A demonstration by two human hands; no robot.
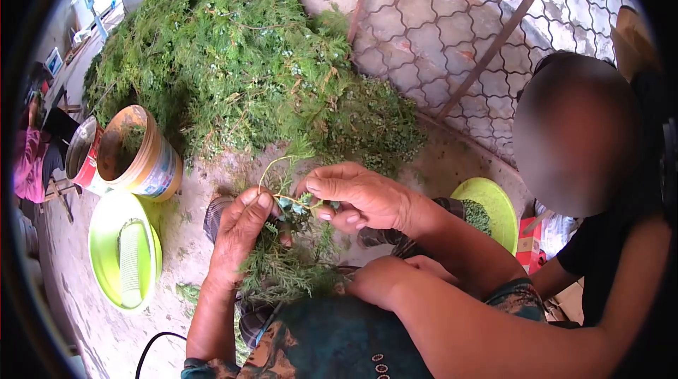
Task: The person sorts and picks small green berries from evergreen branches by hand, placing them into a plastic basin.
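My left hand (pixel 239 232) and my right hand (pixel 361 199) meet over my lap, both pinching the same thin green sprig (pixel 282 195) with small bluish berries. The left thumb and fingers grip its lower stem. My right fingertips close on the berry cluster near its middle. More feathery twigs (pixel 289 266) lie bunched under my hands on my patterned teal clothing (pixel 332 340).
A big heap of green foliage (pixel 240 61) fills the ground ahead. At the left stand an open tin (pixel 138 156) and a green plate (pixel 123 252) holding a green comb. A second green plate (pixel 494 209) holds picked bits. A person in black (pixel 600 252) sits at the right by a wire grille (pixel 480 26).
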